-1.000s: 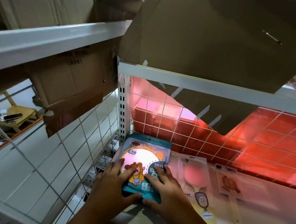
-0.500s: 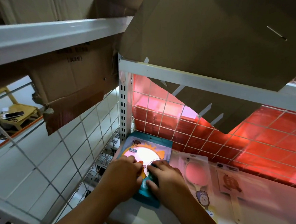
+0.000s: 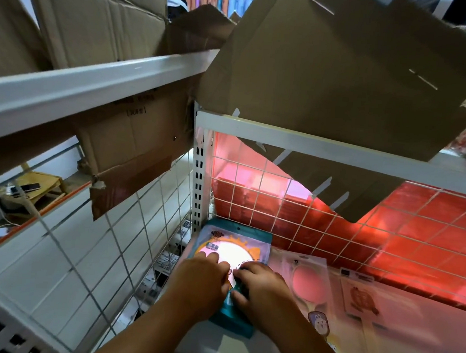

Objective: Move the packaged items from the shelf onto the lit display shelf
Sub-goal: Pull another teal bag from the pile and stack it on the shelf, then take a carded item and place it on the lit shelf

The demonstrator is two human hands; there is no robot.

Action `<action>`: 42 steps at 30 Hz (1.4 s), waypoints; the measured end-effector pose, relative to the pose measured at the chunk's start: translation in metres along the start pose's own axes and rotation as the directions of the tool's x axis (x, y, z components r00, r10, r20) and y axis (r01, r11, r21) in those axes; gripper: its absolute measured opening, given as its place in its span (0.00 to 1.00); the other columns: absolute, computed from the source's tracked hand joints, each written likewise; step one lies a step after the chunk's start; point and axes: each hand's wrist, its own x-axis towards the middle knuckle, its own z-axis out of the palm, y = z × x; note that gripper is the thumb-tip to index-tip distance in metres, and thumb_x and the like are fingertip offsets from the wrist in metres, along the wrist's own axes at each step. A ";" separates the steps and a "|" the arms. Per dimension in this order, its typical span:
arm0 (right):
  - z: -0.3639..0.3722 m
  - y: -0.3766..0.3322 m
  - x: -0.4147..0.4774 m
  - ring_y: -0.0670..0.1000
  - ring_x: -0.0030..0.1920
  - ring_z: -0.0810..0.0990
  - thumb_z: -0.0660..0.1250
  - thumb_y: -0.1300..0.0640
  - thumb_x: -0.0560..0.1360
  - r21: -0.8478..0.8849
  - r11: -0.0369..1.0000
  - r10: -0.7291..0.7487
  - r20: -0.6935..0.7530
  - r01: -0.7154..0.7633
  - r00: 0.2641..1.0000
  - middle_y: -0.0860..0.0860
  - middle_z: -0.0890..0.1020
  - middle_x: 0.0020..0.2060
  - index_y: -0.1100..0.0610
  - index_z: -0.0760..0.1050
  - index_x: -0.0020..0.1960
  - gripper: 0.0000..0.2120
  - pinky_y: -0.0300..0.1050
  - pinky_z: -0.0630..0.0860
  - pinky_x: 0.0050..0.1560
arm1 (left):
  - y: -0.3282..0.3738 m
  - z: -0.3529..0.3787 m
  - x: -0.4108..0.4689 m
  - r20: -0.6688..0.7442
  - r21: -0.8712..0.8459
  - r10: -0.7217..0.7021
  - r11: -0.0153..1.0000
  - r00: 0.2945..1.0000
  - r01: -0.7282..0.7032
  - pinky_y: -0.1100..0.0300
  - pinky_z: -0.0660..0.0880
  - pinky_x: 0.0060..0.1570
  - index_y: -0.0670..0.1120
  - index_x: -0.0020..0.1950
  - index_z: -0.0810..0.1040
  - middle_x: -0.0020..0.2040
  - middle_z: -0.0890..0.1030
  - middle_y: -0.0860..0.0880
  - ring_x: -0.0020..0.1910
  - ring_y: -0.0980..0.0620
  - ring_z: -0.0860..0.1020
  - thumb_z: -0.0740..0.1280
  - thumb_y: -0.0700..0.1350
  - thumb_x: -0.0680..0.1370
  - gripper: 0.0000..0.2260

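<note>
Your teal pack (image 3: 235,240) lies flat in the left rear corner of the lit shelf (image 3: 408,340), its top edge close under the wire back and its left edge just beside the post (image 3: 200,179). Its long axis runs front to back, leaning a little to the right at the near end, so the free half points toward the shelf's front edge, under your wrists. Both hands sit on that near half: your left hand (image 3: 202,279) has its fingers laid on the face, pressing and not gripping. Your right hand (image 3: 260,288) is bent knuckles-up with the thumb on the teal border, and you cannot tell whether it pinches or only presses. The two hands are about equally near, touching at the pack's midline. To the right the pink pack (image 3: 307,280) lies just beside it, so any squaring-up should probably go leftward and back, not right.
</note>
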 end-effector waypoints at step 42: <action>-0.469 0.012 -0.500 0.49 0.75 0.65 0.69 0.43 0.77 -0.115 0.666 0.425 -0.754 -0.737 0.501 0.47 0.65 0.77 0.48 0.62 0.79 0.34 0.40 0.62 0.67 | 0.468 -0.356 -0.131 -0.650 0.019 0.741 0.236 0.168 -0.972 0.49 0.76 0.65 0.55 0.78 0.68 0.73 0.74 0.54 0.70 0.51 0.74 0.68 0.66 0.75 0.34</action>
